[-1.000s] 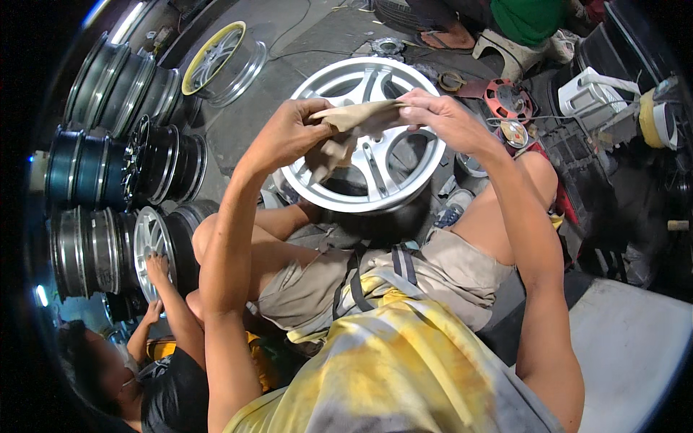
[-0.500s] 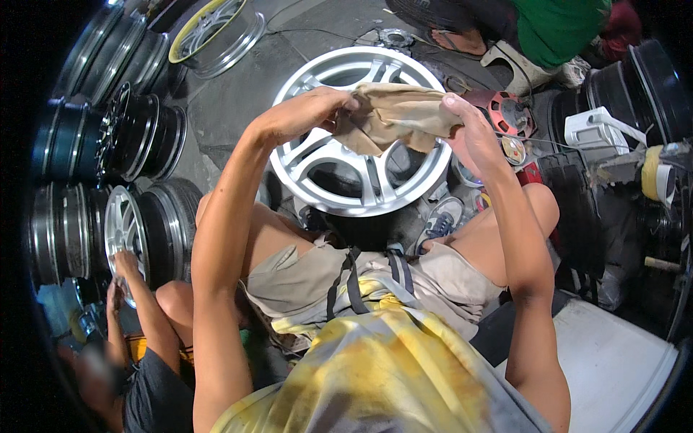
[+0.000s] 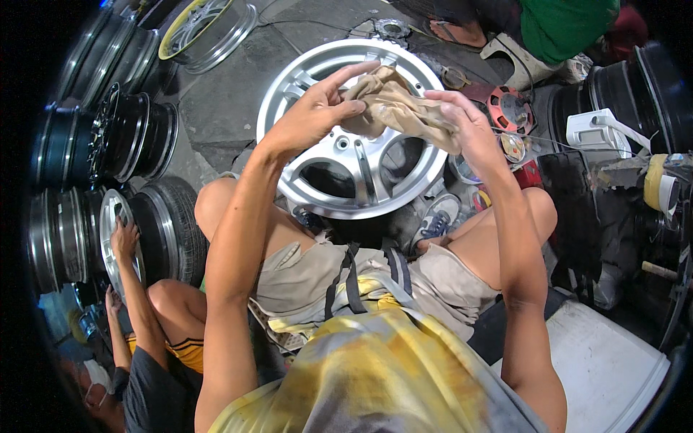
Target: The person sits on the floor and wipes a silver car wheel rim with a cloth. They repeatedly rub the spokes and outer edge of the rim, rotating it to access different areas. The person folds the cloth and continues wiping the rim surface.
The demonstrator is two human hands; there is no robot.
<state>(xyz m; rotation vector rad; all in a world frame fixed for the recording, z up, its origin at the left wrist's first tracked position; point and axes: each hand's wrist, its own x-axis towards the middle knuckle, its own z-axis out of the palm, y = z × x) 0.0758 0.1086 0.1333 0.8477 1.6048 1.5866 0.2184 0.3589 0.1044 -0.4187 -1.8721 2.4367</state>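
Observation:
A crumpled tan cloth (image 3: 404, 112) hangs between my two hands above a silver wheel rim (image 3: 339, 198). My left hand (image 3: 314, 112) pinches the cloth's left end, thumb in front and index finger stretched along its top. At the other end my right hand (image 3: 469, 126) grips the cloth, with the thumb and fingers closed on its edge. The rim lies face up in front of my knees, its broad spokes showing below the cloth. Its upper middle is hidden behind the cloth and my left hand.
Stacked dark rims (image 3: 65, 144) line the left side, near a co-worker's hand (image 3: 124, 238) on another silver rim (image 3: 108, 216). A yellow-edged rim (image 3: 206, 32) stands at the far left. On the right are a red round part (image 3: 509, 108), a white box-shaped object (image 3: 598, 133) and a tape roll (image 3: 660, 185).
The cloth, spread wider before, is now bunched up between my hands. My left hand has turned and its index finger has stretched out. The co-worker's hand has moved up on the rim.

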